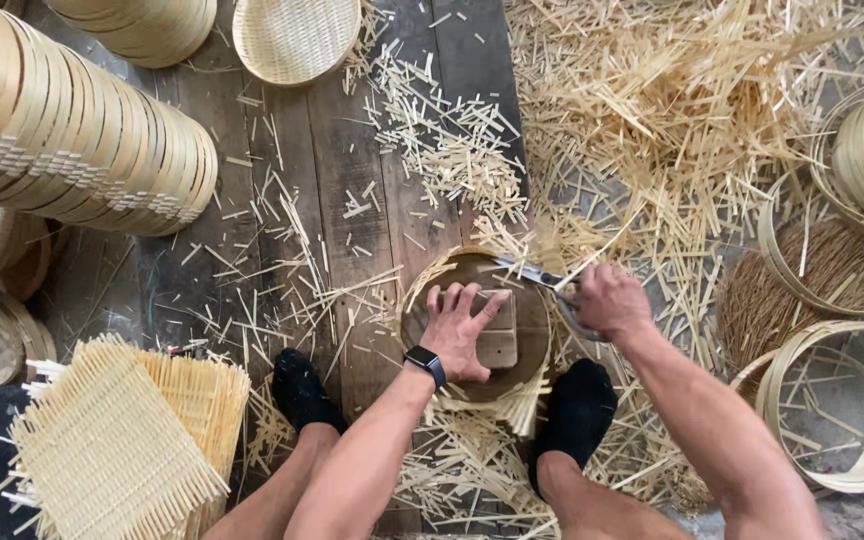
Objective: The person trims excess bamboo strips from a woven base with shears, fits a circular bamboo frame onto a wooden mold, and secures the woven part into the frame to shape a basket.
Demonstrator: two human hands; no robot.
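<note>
We sit over a dark plank floor [352,170] with our two black-socked feet planted either side of the work. Open room is scarce: a long stack of bamboo hoops [82,130] lies on its side along the upper left, woven square mats [122,450] pile up at the lower left, and loose bamboo rings [852,410] crowd the right edge. A deep drift of bamboo offcuts [672,110] covers the upper right and spills under our legs. The barest stretch of planks runs up the middle, above the work.

Between our feet rests a round bamboo frame [542,350], its rim fringed with protruding strip ends. A small wooden block [500,335] lies inside it.

Our left hand [460,330] presses flat on the block and the frame's floor, fingers spread apart and straight, gripping nothing. A dark watch sits on that wrist.

Our right hand [610,300] is closed around the handles of metal shears [532,274], fingers curled tight. The blades point left across the frame's upper rim, at the strip ends there. We cannot tell how far the blades stand apart.
</note>
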